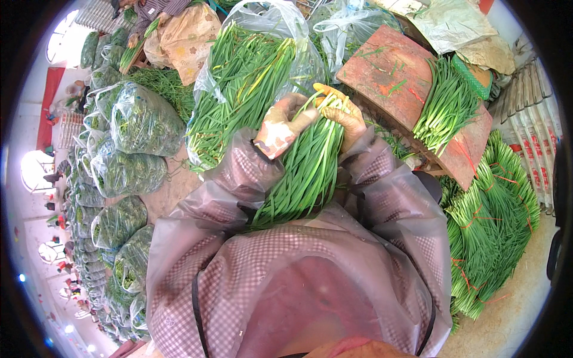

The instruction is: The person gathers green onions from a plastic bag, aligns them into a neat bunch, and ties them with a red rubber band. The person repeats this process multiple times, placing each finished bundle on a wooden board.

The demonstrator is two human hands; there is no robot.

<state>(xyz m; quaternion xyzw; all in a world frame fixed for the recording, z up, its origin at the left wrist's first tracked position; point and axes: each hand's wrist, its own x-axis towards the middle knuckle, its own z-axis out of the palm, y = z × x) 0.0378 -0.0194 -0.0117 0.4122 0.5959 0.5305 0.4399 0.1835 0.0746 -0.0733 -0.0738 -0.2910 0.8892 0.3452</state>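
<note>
My left hand [282,123], in a patterned glove, closes its fingers on the pale stem ends of a bunch of garlic chives [309,165]. My right hand [347,114], with yellow-orange covering on its fingers, is wrapped round the same stems from the other side. The green leaves hang down between my sleeves towards my lap. Just beyond my hands stands an open clear plastic bag [286,22] full of loose chives [246,80]. To the right, another bunch of chives [447,103] lies across a reddish board [385,71], over a red tie.
Chive bundles bound with red ties [492,215] are heaped at the right on the floor. Filled plastic bags [143,121] line the left side. At the upper left another person [163,11] sits by a flowered cloth sack [190,38]. Stacked metal-framed items [528,125] stand at the far right.
</note>
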